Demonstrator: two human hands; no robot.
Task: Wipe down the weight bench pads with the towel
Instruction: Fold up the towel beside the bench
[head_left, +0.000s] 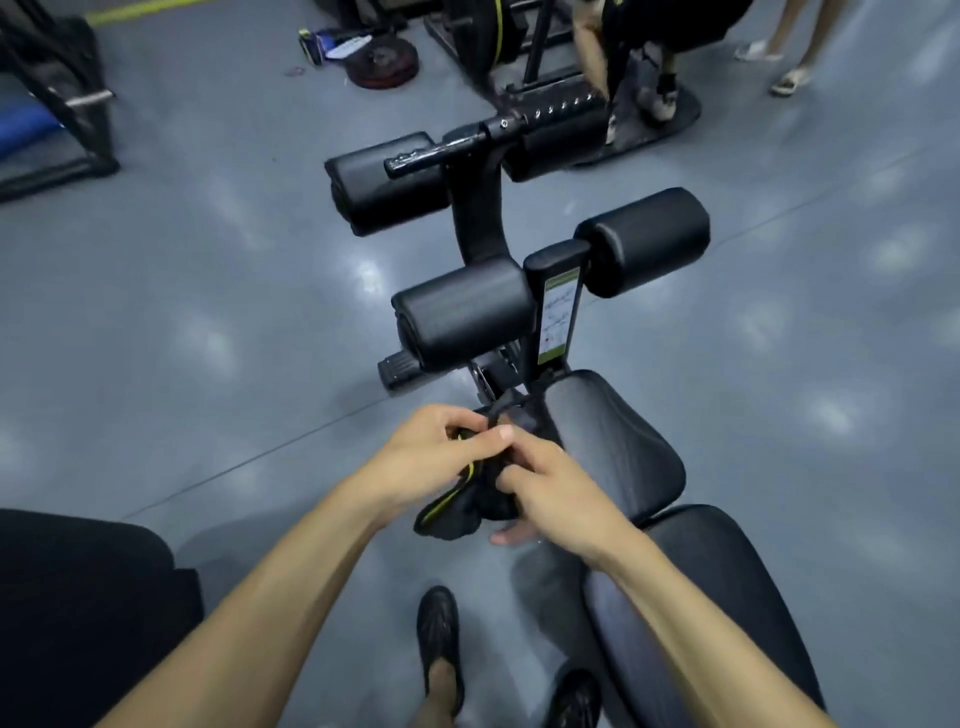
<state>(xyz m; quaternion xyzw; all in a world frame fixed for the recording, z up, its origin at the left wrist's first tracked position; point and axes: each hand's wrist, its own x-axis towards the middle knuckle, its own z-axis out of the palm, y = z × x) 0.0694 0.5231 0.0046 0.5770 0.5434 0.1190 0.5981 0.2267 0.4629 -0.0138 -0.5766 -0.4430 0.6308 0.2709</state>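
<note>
The hands (488, 467) cover most of the bunched towel (452, 512). The back pad (727, 597) runs off the bottom edge. Two bystanders' legs (795, 47) are cut off at the top.

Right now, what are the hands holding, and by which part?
Both grip the black towel: left hand on its upper bunched part, right hand round its middle; the yellow-edged end hangs free.

No words to read

The sticker (557, 321) on the bench post (550, 270) has green edges and small pictures, but its print is too blurry to read.
</note>
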